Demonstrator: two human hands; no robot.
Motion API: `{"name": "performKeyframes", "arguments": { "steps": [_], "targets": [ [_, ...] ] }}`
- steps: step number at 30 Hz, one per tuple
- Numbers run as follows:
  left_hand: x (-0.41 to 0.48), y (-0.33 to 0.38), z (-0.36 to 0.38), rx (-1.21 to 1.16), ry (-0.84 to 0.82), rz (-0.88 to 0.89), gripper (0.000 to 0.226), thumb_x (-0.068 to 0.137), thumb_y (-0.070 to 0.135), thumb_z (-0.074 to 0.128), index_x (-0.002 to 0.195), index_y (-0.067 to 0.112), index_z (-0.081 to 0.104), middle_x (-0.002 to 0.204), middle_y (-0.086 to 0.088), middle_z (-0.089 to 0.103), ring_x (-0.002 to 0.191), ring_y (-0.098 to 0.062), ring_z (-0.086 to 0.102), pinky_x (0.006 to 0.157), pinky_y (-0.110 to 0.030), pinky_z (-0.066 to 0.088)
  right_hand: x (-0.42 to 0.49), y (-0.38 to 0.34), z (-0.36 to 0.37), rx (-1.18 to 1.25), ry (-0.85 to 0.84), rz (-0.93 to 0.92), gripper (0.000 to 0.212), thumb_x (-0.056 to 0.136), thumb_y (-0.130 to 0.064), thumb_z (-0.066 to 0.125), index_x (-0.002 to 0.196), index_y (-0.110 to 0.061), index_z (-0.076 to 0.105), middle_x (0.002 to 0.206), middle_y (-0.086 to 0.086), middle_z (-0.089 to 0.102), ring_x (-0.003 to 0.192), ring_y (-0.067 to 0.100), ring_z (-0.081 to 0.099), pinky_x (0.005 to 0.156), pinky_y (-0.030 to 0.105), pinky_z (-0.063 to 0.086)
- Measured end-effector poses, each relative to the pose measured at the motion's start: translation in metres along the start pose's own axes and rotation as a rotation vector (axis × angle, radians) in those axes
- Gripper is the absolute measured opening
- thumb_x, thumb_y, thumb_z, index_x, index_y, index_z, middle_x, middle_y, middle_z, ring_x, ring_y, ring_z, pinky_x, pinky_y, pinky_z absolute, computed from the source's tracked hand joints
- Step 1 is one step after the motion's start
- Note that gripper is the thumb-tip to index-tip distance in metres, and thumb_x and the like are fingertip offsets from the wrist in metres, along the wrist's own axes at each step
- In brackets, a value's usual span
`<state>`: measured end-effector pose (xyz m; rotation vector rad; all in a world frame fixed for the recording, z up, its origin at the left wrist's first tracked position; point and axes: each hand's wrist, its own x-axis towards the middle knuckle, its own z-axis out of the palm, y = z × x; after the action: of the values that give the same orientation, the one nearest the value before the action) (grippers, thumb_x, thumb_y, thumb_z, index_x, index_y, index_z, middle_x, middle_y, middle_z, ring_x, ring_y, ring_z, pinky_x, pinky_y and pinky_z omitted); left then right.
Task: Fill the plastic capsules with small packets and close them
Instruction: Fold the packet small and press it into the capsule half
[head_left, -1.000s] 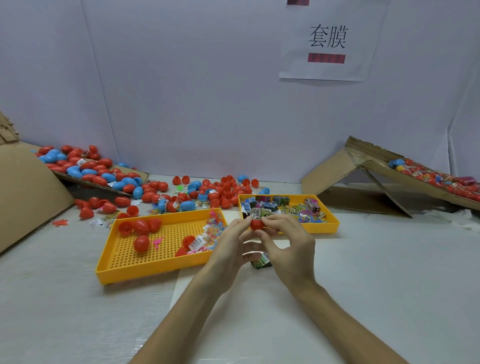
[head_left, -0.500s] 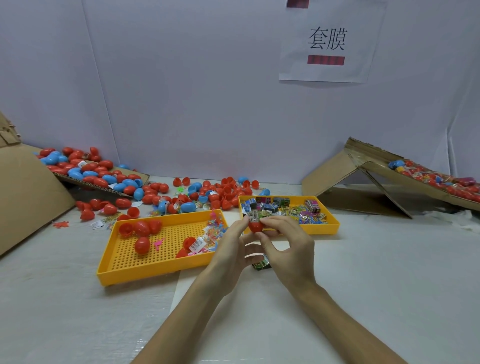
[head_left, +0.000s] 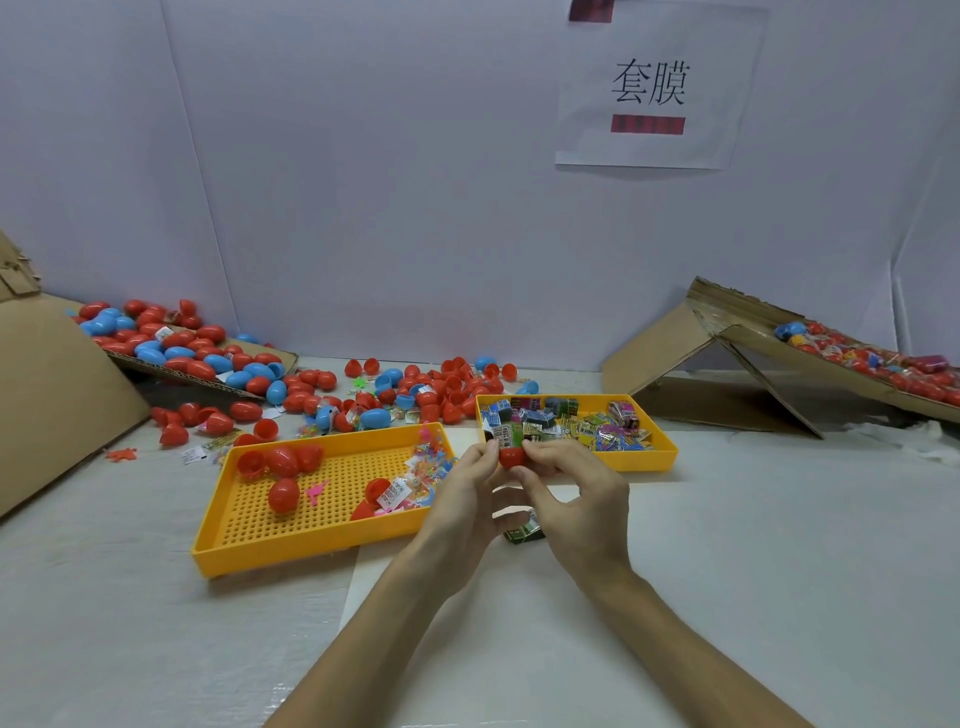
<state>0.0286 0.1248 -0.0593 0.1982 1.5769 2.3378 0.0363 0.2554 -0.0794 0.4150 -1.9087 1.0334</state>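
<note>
White tabletop (head_left: 779, 571), white screen wall behind with a paper sign (head_left: 649, 88) taped up. Far left: a tilted brown cardboard sheet (head_left: 283, 359) carries red and blue egg-shaped plastic capsules (head_left: 171, 348). More loose capsule shells (head_left: 436, 387) spill across the tabletop beyond the trays. Far right: a folded cardboard ramp (head_left: 654, 353) with more capsules lying on its slope.

Centre-left, a large yellow perforated plastic tray (head_left: 311, 553) holds a few red shells, plus a clutch of small coloured bits and labels at its right end. Just right of it, a smaller yellow plastic tray (head_left: 649, 462) is heaped with small printed packets (head_left: 561, 423). One green packet (head_left: 524, 534) lies on the tabletop beneath the hands, partly hidden by them.

Both forearms reach in from the bottom edge and meet in front of the gap between the trays. Left hand (head_left: 462, 499) and right hand (head_left: 576, 499) face each other, fingers curled. Each grip pinches the same red plastic capsule half (head_left: 511, 457) between thumb and forefinger, raised above the tabletop.

The capsule half sits open end up. A barcoded packet (head_left: 506, 434) stands out of its mouth, only partly in.
</note>
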Motion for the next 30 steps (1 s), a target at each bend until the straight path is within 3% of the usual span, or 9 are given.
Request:
{"name": "performKeyframes", "arguments": {
  "steps": [5, 11, 14, 18, 21, 30],
  "targets": [
    [0.0002, -0.0013, 0.0001, 0.012, -0.009, 0.013, 0.050, 0.106, 0.039, 0.038, 0.135, -0.001, 0.048, 0.116, -0.017, 0.071, 0.094, -0.027, 0.060, 0.083, -0.041, 0.046, -0.0007, 0.0008, -0.0008, -0.012, 0.014, -0.015, 0.023, 0.075, 0.005, 0.081, 0.096, -0.003, 0.076, 0.091, 0.002, 0.071, 0.086, 0.005, 0.065, 0.078, 0.013, 0.053],
    [0.0029, -0.0025, 0.0004, 0.065, -0.019, 0.077, 0.050, 0.102, 0.049, 0.042, 0.122, 0.009, 0.063, 0.104, -0.016, 0.075, 0.088, -0.025, 0.068, 0.084, -0.042, 0.050, -0.0009, 0.0002, 0.0003, -0.033, -0.008, -0.022, 0.031, 0.076, 0.006, 0.080, 0.104, -0.007, 0.074, 0.102, -0.002, 0.070, 0.099, 0.003, 0.062, 0.083, 0.011, 0.049],
    [0.0047, -0.0051, 0.0005, 0.079, 0.017, 0.115, 0.044, 0.101, 0.041, 0.050, 0.128, 0.006, 0.054, 0.103, -0.018, 0.074, 0.104, -0.040, 0.068, 0.083, -0.044, 0.052, 0.0000, 0.0006, -0.0002, -0.036, -0.020, -0.027, 0.034, 0.076, 0.004, 0.080, 0.107, -0.009, 0.073, 0.103, -0.002, 0.069, 0.099, 0.003, 0.062, 0.081, 0.012, 0.049],
    [0.0055, -0.0052, 0.0000, 0.079, 0.011, 0.112, 0.042, 0.104, 0.038, 0.046, 0.127, 0.004, 0.056, 0.110, -0.020, 0.073, 0.111, -0.044, 0.064, 0.086, -0.044, 0.051, -0.0004, 0.0004, 0.0009, -0.014, -0.023, 0.031, 0.035, 0.080, -0.001, 0.078, 0.113, -0.010, 0.071, 0.103, -0.003, 0.070, 0.093, 0.000, 0.064, 0.078, 0.007, 0.047],
    [0.0059, -0.0049, -0.0013, 0.095, 0.002, 0.092, 0.046, 0.105, 0.041, 0.043, 0.128, 0.005, 0.060, 0.114, -0.021, 0.071, 0.100, -0.034, 0.065, 0.090, -0.045, 0.050, -0.0007, 0.0012, 0.0009, -0.010, -0.016, 0.013, 0.029, 0.079, -0.003, 0.079, 0.107, -0.008, 0.073, 0.100, -0.002, 0.071, 0.094, 0.003, 0.064, 0.078, 0.012, 0.052],
    [0.0054, -0.0074, -0.0038, 0.132, -0.034, 0.087, 0.041, 0.104, 0.042, 0.045, 0.116, 0.010, 0.068, 0.105, -0.013, 0.074, 0.085, -0.017, 0.067, 0.072, -0.029, 0.052, -0.0012, 0.0055, 0.0003, -0.057, -0.008, -0.020, 0.020, 0.075, 0.007, 0.080, 0.091, -0.002, 0.074, 0.092, 0.005, 0.070, 0.090, 0.005, 0.062, 0.078, 0.009, 0.050]
  ]
}}
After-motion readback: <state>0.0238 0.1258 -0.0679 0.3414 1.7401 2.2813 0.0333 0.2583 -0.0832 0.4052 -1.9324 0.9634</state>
